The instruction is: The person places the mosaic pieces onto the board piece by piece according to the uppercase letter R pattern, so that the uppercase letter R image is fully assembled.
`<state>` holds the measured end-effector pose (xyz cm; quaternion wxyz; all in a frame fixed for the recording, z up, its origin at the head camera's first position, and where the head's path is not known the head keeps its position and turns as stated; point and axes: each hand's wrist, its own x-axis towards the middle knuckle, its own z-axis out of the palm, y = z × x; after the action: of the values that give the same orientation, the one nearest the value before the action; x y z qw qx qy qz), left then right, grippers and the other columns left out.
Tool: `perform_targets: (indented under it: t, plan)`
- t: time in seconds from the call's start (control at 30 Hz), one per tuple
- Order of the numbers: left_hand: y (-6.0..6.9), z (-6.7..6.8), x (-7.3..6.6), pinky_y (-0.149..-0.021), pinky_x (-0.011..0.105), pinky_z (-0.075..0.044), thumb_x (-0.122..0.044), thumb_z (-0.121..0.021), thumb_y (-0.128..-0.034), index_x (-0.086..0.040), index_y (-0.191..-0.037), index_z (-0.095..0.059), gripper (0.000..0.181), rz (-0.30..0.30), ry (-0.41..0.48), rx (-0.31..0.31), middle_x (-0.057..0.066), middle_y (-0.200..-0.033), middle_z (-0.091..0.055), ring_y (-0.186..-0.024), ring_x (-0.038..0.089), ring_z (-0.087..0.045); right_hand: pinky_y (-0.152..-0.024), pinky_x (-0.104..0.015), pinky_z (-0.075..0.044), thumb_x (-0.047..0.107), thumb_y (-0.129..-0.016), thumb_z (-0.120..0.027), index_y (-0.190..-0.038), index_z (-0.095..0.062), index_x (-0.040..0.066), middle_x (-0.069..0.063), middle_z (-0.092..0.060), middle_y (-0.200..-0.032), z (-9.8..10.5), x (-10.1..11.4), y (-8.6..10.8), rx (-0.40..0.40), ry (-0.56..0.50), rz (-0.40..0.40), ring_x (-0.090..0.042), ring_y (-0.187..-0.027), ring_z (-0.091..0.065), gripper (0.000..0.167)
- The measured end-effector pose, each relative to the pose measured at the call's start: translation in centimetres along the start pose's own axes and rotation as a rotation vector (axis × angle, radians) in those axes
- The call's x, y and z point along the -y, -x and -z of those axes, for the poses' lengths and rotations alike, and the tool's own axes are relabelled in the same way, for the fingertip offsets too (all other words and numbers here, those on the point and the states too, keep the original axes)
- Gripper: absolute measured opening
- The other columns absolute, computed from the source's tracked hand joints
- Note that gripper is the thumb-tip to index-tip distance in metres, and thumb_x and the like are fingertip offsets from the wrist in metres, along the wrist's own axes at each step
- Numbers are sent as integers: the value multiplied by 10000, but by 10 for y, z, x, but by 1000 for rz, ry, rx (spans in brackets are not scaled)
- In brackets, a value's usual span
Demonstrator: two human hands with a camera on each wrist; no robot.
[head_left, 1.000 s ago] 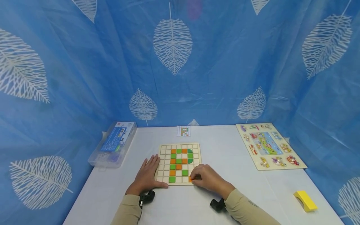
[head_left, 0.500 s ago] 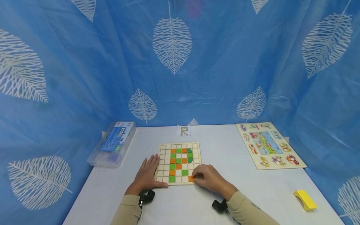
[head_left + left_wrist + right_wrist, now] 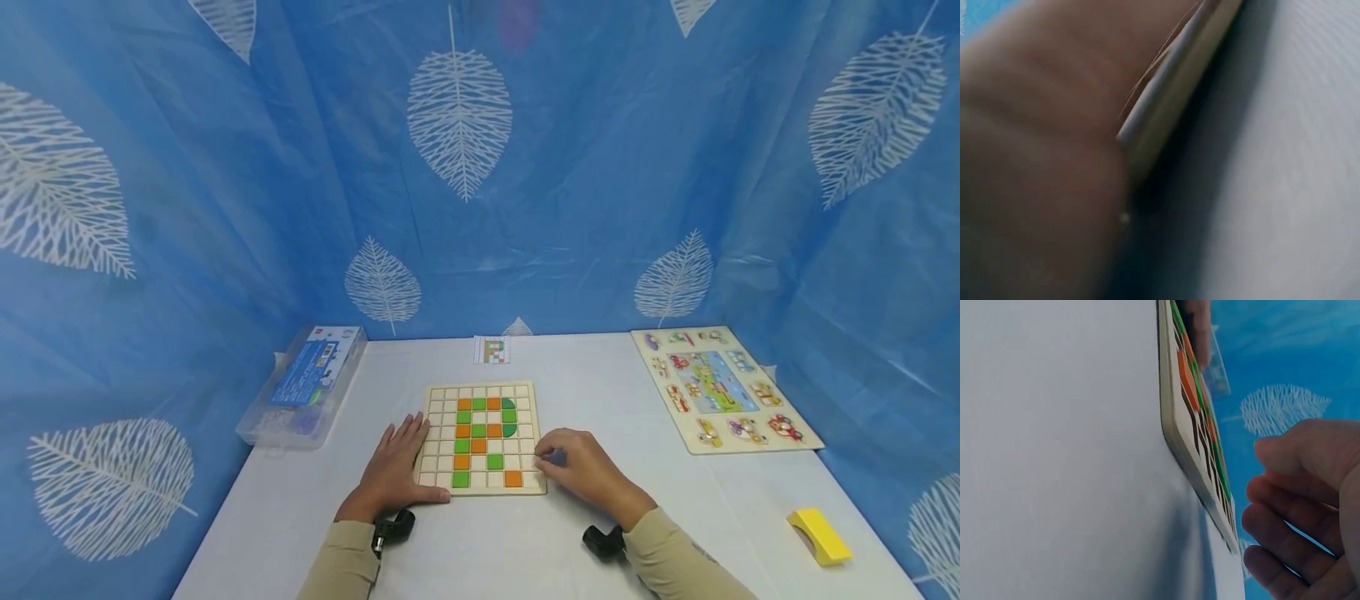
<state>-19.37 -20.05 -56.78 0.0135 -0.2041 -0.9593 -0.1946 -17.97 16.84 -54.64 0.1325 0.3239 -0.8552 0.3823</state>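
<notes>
A square wooden grid board (image 3: pixel 525 390) lies on the white table with several orange and green tiles set in its cells. An orange tile (image 3: pixel 513 479) sits in the bottom row, near the right corner. My left hand (image 3: pixel 392 467) rests against the board's left edge, fingers extended and thumb along the lower left corner. Just off the right edge hovers my right hand (image 3: pixel 581 467), its fingers loosely bent and holding nothing. In the right wrist view, the right hand's fingers (image 3: pixel 1272 519) are apart from the board. The left wrist view is blurred; the palm (image 3: pixel 1041 137) touches the board's side.
Behind the board lies a small pattern card (image 3: pixel 492 350). A clear plastic box (image 3: pixel 300 392) stands at the back left. To the right are a wooden picture puzzle (image 3: pixel 701 437) and a yellow arch block (image 3: pixel 819 537). A blue curtain (image 3: pixel 570 167) surrounds the table.
My right hand has let go of the orange tile, which now lies in the bottom row, and has moved right, away from it. My left hand has stayed in place.
</notes>
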Motion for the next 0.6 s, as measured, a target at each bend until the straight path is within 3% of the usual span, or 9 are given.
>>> perform_targets:
  t: [0.23,0.4,0.6]
  plan:
    - [1,1,1,-1267,540,-96,-786,-736,-768,-28,-1651,-325,1234,11,75,13,150,-1694,-293,-1577,331,-186,-810,-398,-612,-9,-831,-886,-958,-797,88,62,-745,-987,30,-17,15,-48,103,-114,-112,-918,-698,183]
    - [0,4,5,-1269,520,-95,-773,-736,-780,-62,-1655,-339,1195,35,97,4,124,-1699,-295,-1579,304,-191,-807,-455,-609,-17,-833,-881,-965,-799,70,31,-749,-990,54,-30,24,-118,154,-141,-177,-921,-712,178]
    - [4,5,12,-1275,475,-39,-810,-710,-775,-89,-1666,-321,1210,78,90,45,89,-1711,-271,-1589,266,-147,-819,-506,-601,-3,-862,-860,-987,-798,69,14,-754,-1008,78,-41,32,-135,215,-189,-248,-957,-725,157]
